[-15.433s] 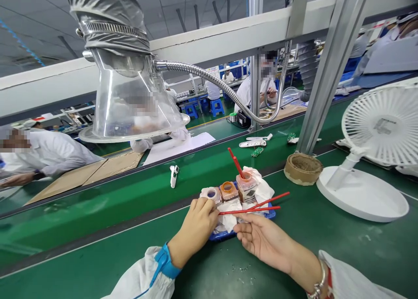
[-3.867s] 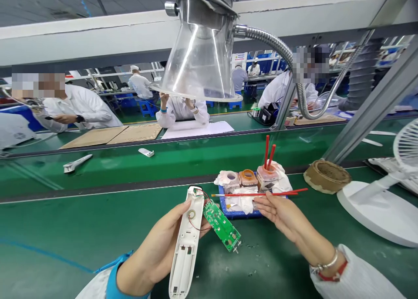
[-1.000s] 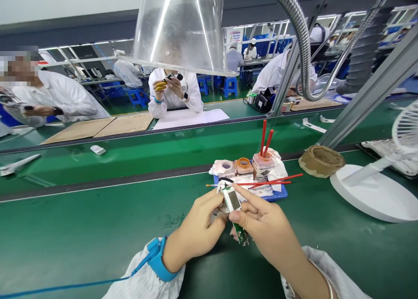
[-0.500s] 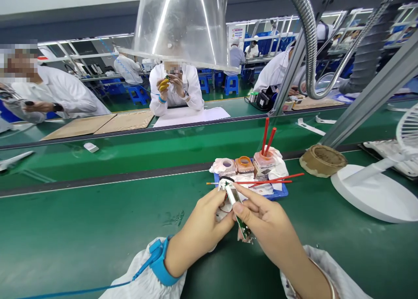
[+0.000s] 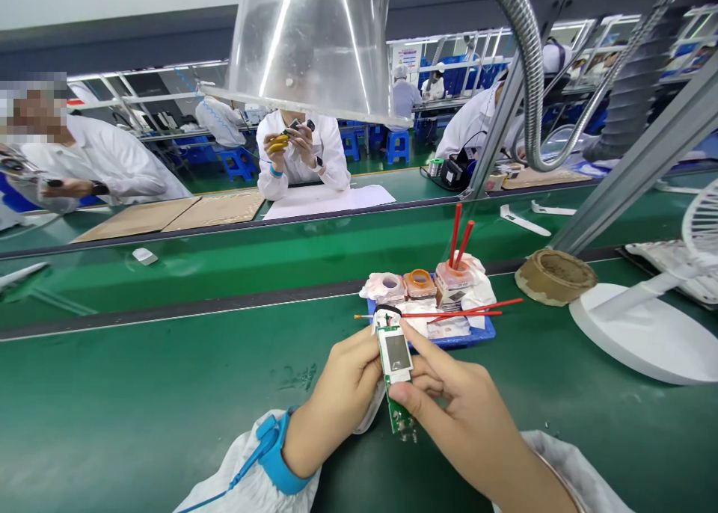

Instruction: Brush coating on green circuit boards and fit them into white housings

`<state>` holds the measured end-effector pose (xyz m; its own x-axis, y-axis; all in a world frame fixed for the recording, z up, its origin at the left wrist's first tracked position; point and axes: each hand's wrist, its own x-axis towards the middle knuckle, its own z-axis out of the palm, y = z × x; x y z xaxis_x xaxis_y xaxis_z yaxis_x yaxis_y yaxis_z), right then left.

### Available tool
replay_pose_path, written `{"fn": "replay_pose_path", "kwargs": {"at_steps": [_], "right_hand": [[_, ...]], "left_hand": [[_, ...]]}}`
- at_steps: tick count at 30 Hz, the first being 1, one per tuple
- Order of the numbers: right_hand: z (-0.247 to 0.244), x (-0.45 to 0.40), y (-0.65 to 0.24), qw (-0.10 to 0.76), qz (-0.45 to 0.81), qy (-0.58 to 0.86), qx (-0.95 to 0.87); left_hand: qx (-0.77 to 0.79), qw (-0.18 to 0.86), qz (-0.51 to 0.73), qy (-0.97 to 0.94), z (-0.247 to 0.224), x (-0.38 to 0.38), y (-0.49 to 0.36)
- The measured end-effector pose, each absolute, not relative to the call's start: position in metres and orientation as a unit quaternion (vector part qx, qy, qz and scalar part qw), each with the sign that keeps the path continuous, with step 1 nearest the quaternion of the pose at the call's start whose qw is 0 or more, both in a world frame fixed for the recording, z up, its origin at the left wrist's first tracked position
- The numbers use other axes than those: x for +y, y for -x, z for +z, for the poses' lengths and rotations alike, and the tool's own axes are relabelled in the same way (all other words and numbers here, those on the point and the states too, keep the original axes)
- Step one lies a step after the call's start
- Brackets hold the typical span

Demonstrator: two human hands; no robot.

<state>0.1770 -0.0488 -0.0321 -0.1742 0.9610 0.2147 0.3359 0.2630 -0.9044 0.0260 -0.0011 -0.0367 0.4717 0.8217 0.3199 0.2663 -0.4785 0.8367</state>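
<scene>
A green circuit board (image 5: 398, 417) with a small grey screen (image 5: 397, 353) faces up between my hands. My right hand (image 5: 457, 404) pinches the board by its edges, thumb on its face below the screen. Closed round a white housing (image 5: 367, 416) behind the board is my left hand (image 5: 343, 382), a blue wrist strap (image 5: 280, 453) on its wrist. The housing's black-rimmed end shows above the board. How far the two parts are joined is hidden by my fingers.
Just beyond my hands, a blue tray (image 5: 483, 333) holds bottles, tissue and red brushes. A tape roll (image 5: 555, 274) and a white fan (image 5: 645, 333) stand at the right. A clear hood (image 5: 311, 42) hangs above. Across the bench a person (image 5: 303, 154) works. Small white parts travel in the green channel.
The board has turned so that its screen faces me more fully, and its lower end has swung left. The loose white parts in the channel have shifted left.
</scene>
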Motion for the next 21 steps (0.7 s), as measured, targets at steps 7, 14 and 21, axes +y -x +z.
{"fn": "replay_pose_path", "kwargs": {"at_steps": [7, 14, 21], "right_hand": [[-0.031, -0.050, -0.182, 0.457, 0.067, 0.462, -0.757], [-0.029, -0.046, -0.183, 0.429, -0.012, 0.407, -0.806], [-0.033, -0.043, -0.184, 0.446, 0.003, 0.386, -0.807]], "left_hand": [[0.337, 0.384, 0.382, -0.770, -0.037, -0.006, -0.024], [0.355, 0.341, 0.415, -0.765, -0.035, -0.009, -0.025], [0.384, 0.367, 0.420, -0.736, -0.039, -0.020, -0.027]]}}
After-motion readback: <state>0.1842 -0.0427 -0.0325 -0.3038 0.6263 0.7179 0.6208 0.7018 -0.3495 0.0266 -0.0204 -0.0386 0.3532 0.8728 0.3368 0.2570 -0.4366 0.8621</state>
